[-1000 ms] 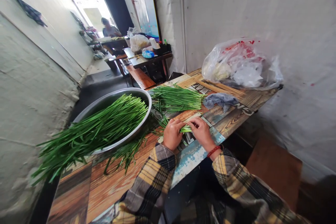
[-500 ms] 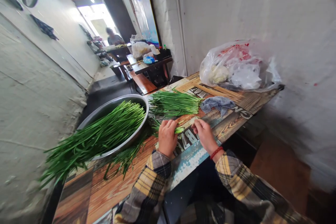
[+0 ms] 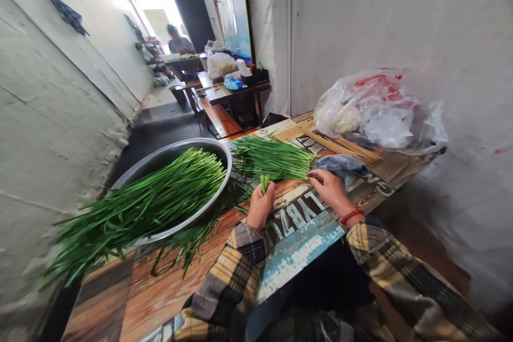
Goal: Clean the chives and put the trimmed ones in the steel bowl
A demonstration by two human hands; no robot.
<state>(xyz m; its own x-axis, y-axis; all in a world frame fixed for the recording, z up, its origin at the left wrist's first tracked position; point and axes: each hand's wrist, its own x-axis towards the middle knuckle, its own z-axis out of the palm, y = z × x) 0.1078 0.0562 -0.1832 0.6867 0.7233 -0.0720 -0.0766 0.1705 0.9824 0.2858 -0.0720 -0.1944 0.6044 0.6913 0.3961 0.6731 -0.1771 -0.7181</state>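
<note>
My left hand (image 3: 261, 206) is closed around a small bunch of garlic chives (image 3: 264, 184), their pale cut ends poking up above the fist. Just right of it, my right hand (image 3: 329, 188) reaches to the near right corner of a flat pile of garlic chives (image 3: 276, 158). Its thumb and forefinger pinch at the pale stem ends there; how many stalks they grip is too small to tell. On the left, a big metal basin (image 3: 229, 171) is heaped with more garlic chives (image 3: 160, 197), the leaves hanging over its rim.
Loose chive leaves (image 3: 186, 248) lie beside the basin on the wood-patterned table (image 3: 160, 291). A grey cloth (image 3: 342, 165), wooden chopsticks (image 3: 344, 147) and a clear plastic bag (image 3: 380, 109) are at the right. Farther back, a person (image 3: 178, 43) is at another table.
My right hand has moved right and forward to the stem ends of the pile. My left hand has turned so the bunch points upward. The view has shifted slightly.
</note>
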